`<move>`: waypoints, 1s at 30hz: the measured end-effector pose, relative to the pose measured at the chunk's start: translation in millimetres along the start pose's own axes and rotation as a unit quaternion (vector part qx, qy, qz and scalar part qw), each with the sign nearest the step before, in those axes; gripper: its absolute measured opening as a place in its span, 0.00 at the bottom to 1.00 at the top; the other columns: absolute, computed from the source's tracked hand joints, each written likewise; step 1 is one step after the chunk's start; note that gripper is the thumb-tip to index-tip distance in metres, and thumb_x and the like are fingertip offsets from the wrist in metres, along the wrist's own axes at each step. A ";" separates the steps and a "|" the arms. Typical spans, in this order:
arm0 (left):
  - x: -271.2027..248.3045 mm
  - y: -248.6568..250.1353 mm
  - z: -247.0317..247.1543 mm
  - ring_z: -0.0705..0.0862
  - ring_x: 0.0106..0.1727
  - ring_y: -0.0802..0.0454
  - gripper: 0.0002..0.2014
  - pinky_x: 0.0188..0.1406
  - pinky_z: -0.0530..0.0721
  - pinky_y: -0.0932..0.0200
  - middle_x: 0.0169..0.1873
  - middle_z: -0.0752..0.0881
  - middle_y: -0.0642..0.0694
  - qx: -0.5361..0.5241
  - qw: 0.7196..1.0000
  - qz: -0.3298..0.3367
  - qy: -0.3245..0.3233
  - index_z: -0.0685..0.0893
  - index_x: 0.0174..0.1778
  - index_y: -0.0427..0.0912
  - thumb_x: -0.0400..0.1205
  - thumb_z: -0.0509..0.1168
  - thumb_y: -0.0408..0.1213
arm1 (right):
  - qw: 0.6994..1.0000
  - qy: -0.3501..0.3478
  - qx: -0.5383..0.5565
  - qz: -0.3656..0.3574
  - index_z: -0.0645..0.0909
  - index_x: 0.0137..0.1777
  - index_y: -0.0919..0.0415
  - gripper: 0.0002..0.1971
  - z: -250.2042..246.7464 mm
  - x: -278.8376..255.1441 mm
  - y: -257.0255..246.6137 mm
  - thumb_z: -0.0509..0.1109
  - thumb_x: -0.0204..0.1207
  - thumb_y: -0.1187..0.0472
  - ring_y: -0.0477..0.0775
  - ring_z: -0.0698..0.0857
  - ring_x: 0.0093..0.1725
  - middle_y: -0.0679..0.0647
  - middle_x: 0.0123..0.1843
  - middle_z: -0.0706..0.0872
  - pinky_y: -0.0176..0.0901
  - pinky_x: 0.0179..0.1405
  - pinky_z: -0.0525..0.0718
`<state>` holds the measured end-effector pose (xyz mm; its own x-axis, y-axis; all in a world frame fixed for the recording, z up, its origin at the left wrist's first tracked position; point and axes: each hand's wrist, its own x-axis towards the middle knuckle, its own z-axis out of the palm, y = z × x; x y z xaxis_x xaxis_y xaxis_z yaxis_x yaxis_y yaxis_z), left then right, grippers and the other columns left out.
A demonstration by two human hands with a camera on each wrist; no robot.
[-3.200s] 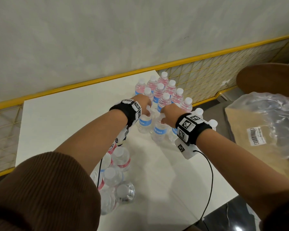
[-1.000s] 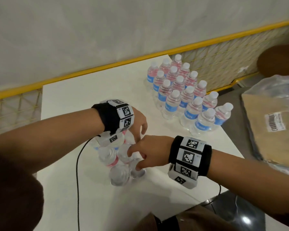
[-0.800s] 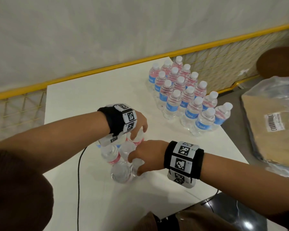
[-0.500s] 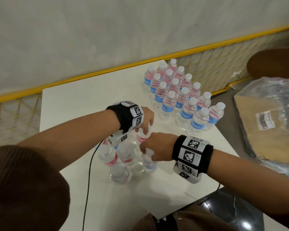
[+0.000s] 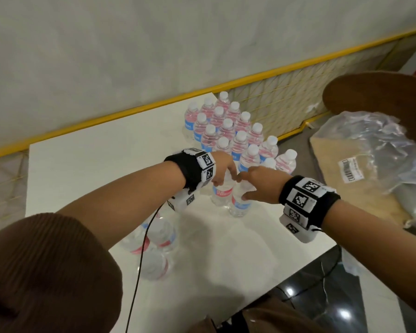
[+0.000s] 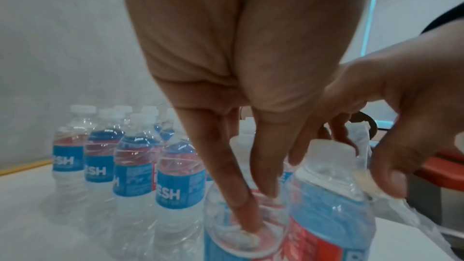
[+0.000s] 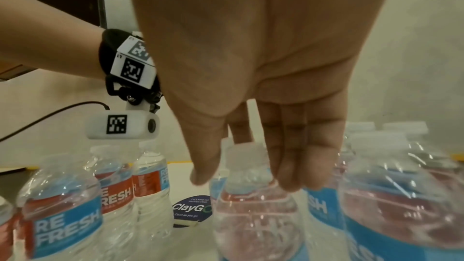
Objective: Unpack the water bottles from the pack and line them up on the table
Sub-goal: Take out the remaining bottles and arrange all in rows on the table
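Note:
My left hand [image 5: 223, 175] grips the neck of a water bottle [image 5: 222, 194] from above; in the left wrist view my fingertips [image 6: 241, 201] wrap its shoulder. Beside it, my right hand [image 5: 244, 188] pinches a second bottle [image 5: 240, 205] at its neck, thumb and fingers either side of the cap [image 7: 244, 152]. Both bottles are upright, just in front of the lined-up rows of bottles [image 5: 228, 133]. A loose cluster of bottles [image 5: 156, 246] stands near the table's left front, under my left forearm.
The white table [image 5: 94, 164] ends close to the right of the rows. Off that edge lie crumpled plastic wrap [image 5: 375, 145] and cardboard [image 5: 329, 169]. A yellow mesh fence [image 5: 274, 92] runs behind. A round sticker [image 7: 192, 208] lies on the table.
Both hands have taken a bottle each from the loose cluster and carried them away from me, up to the front of the lined-up rows.

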<state>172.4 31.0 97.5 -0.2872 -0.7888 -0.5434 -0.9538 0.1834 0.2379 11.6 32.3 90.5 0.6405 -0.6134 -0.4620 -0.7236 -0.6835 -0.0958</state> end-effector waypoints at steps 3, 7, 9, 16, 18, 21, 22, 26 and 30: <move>4.0 0.2 2.4 0.91 0.49 0.43 0.18 0.47 0.85 0.58 0.63 0.84 0.41 -0.044 0.999 -0.007 0.026 0.83 0.65 0.42 0.79 0.68 0.28 | 0.999 0.027 0.007 0.019 0.75 0.67 0.57 0.21 6.5 2.4 0.4 0.65 0.78 0.48 0.61 0.82 0.57 0.59 0.58 0.81 0.52 0.55 0.82; 10.5 2.1 8.2 0.90 0.49 0.42 0.19 0.49 0.84 0.57 0.59 0.86 0.41 -0.055 0.993 -0.019 0.103 0.83 0.65 0.41 0.79 0.70 0.41 | 1.000 0.024 0.018 0.007 0.77 0.69 0.56 0.18 5.5 4.1 7.9 0.66 0.79 0.58 0.61 0.80 0.60 0.59 0.59 0.79 0.48 0.55 0.79; 14.2 2.0 12.3 0.86 0.56 0.42 0.20 0.51 0.80 0.55 0.58 0.86 0.41 -0.026 0.992 -0.013 0.122 0.83 0.64 0.42 0.78 0.70 0.46 | 0.999 0.024 0.027 0.015 0.75 0.71 0.53 0.20 6.0 2.9 14.4 0.66 0.79 0.61 0.61 0.80 0.61 0.58 0.58 0.76 0.45 0.53 0.76; 16.6 -2.2 12.0 0.89 0.48 0.45 0.20 0.42 0.82 0.58 0.57 0.86 0.43 -0.052 0.995 0.004 0.086 0.81 0.67 0.43 0.78 0.71 0.36 | 0.993 0.070 0.084 0.050 0.79 0.64 0.57 0.18 16.8 -3.0 25.1 0.71 0.75 0.56 0.59 0.83 0.55 0.58 0.55 0.85 0.46 0.51 0.81; 18.2 -3.0 10.9 0.90 0.44 0.45 0.17 0.40 0.82 0.59 0.54 0.87 0.43 -0.069 0.993 0.002 0.098 0.83 0.62 0.42 0.77 0.72 0.37 | 0.992 0.072 0.095 0.042 0.81 0.62 0.57 0.16 15.5 -2.2 26.7 0.71 0.74 0.61 0.59 0.83 0.54 0.58 0.52 0.86 0.47 0.51 0.81; 21.5 -1.0 12.6 0.88 0.45 0.44 0.16 0.44 0.82 0.55 0.50 0.87 0.40 -0.082 0.988 -0.008 0.129 0.84 0.57 0.38 0.76 0.72 0.42 | 0.991 0.079 0.102 0.030 0.82 0.62 0.58 0.17 14.2 -0.9 30.1 0.68 0.74 0.68 0.61 0.83 0.55 0.59 0.52 0.87 0.50 0.55 0.82; 23.1 -0.5 13.6 0.87 0.47 0.43 0.16 0.45 0.81 0.55 0.50 0.87 0.40 -0.076 0.987 -0.014 0.142 0.84 0.56 0.38 0.76 0.72 0.43 | 0.991 0.080 0.101 0.035 0.81 0.64 0.57 0.18 14.4 -1.1 30.4 0.68 0.74 0.68 0.61 0.83 0.56 0.59 0.54 0.87 0.51 0.56 0.82; 27.7 -3.0 15.7 0.83 0.55 0.41 0.21 0.48 0.79 0.54 0.53 0.85 0.39 -0.071 0.984 -0.025 0.161 0.82 0.60 0.41 0.75 0.73 0.47 | 0.987 0.076 0.115 0.078 0.77 0.68 0.56 0.23 19.3 -3.0 28.0 0.73 0.73 0.53 0.58 0.83 0.56 0.57 0.57 0.84 0.50 0.57 0.84; 27.2 -4.4 8.0 0.81 0.64 0.41 0.26 0.60 0.80 0.51 0.63 0.83 0.41 -0.042 0.990 -0.001 0.133 0.79 0.70 0.44 0.75 0.74 0.36 | 0.987 0.087 0.117 0.062 0.81 0.62 0.58 0.16 18.3 -1.7 29.9 0.70 0.75 0.56 0.58 0.83 0.54 0.58 0.54 0.86 0.49 0.55 0.83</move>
<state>168.1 13.5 75.2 -0.2420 -0.9176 -0.3153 -0.9404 0.1417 0.3093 -15.8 20.1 72.2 0.5635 -0.7592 -0.3257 -0.8255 -0.5015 -0.2591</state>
